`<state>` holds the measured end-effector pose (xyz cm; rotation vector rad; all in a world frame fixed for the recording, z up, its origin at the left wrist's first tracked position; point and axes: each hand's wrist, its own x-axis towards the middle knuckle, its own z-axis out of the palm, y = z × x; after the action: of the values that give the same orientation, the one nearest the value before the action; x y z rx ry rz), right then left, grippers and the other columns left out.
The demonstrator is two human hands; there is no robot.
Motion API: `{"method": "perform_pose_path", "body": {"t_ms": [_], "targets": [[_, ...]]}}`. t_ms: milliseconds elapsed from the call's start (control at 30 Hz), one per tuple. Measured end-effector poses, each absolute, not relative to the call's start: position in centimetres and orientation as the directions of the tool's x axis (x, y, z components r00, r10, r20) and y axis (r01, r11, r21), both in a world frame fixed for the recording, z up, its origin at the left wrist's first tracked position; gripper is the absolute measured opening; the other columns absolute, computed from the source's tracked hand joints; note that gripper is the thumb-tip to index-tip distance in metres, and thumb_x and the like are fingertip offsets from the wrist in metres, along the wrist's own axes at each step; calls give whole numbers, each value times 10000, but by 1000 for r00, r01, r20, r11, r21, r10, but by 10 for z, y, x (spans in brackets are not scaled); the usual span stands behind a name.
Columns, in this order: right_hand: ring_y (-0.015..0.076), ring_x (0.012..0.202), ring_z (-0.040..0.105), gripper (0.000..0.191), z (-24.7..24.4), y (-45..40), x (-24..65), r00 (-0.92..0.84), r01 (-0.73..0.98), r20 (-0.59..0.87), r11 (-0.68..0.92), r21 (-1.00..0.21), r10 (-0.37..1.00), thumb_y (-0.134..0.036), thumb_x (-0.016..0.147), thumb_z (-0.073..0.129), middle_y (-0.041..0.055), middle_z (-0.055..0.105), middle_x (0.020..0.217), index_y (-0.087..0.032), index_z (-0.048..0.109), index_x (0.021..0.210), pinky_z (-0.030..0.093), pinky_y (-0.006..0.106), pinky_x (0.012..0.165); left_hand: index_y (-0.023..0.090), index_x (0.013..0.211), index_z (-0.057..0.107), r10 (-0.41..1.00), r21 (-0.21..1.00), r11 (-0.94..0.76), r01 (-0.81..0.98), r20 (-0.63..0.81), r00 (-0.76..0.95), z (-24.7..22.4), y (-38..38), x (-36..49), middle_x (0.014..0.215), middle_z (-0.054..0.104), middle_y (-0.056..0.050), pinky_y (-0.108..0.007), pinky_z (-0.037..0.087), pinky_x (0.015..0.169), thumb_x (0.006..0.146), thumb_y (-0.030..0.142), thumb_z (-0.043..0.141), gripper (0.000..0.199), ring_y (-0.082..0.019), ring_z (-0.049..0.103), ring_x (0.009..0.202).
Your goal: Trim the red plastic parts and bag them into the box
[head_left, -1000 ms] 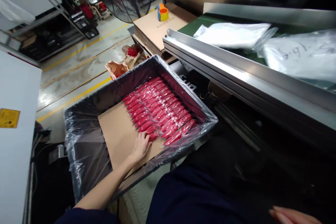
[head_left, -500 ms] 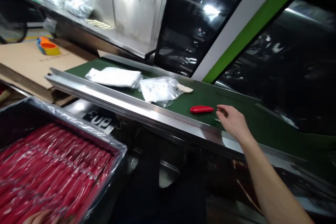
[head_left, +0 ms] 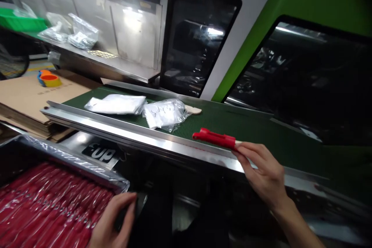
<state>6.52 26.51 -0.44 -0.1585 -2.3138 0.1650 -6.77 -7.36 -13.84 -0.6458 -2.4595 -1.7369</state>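
My right hand (head_left: 263, 172) grips the right end of a long red plastic tool (head_left: 215, 138), just above the steel rail at the near edge of the belt. A pale tip shows between my fingers. My left hand (head_left: 112, 220) sits at the near corner of a black-lined bin (head_left: 66, 159), curled around a dark object (head_left: 126, 213) that I cannot identify. Below that hand, rows of red tools (head_left: 55, 209) lie packed in the bin under clear film. The bin's far part is out of view.
A green conveyor belt (head_left: 241, 120) carries a white packet (head_left: 116, 104), a clear bag with writing (head_left: 164, 114) and a pale flat piece (head_left: 193, 110). Behind it stand dark glass panels (head_left: 302, 81). A cardboard stack (head_left: 35, 100) with tape rolls (head_left: 49, 79) lies at left.
My right hand has closed on the red tool and brought it toward the belt's near edge. My left hand has moved up to the bin's corner. The view has turned slightly and the belt sits lower.
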Motion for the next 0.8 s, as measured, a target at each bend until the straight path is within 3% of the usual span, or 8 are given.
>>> {"method": "perform_pose_path", "body": {"t_ms": [167,267,400,567,800], "targets": [[185,984,626,426,-1,200,106,-732,-99,679,978,-183,53,-10,812,622,51,669,1069,-236,657,1172,532,326,791,340,1244,549,455,957,58,285,229,-861,-70,-20,-33,1101,675,20,-222,536,909,930,309,551,316,-138,665,1000],[190,993,606,476,-3,182,121,-741,-139,671,979,-149,-4,25,794,630,80,665,1070,-186,626,1221,523,326,785,341,1177,598,495,947,53,318,252,-832,-50,-16,-18,1066,680,37,-206,531,911,930,280,559,257,-116,664,958],[207,1012,590,501,-5,176,132,-743,-145,669,975,-166,3,57,786,624,99,646,1089,-170,609,1232,502,356,808,328,1158,620,466,949,66,308,244,-850,-47,-25,-3,992,698,30,-238,575,844,905,267,605,261,-123,685,820],[199,989,590,468,-7,173,140,-758,-154,653,972,-176,-2,38,817,596,103,647,1080,-166,606,1238,495,334,779,322,1168,604,457,967,71,243,185,-870,-54,-30,7,1026,695,23,-233,573,843,890,252,631,288,-134,696,865],[181,975,613,475,-25,172,146,-747,-114,652,942,-316,129,5,833,594,55,646,1087,-261,624,1225,503,326,800,300,1224,557,489,936,-4,352,309,-816,-53,-33,15,1081,658,14,-196,547,884,869,112,622,406,-117,654,982]]}}
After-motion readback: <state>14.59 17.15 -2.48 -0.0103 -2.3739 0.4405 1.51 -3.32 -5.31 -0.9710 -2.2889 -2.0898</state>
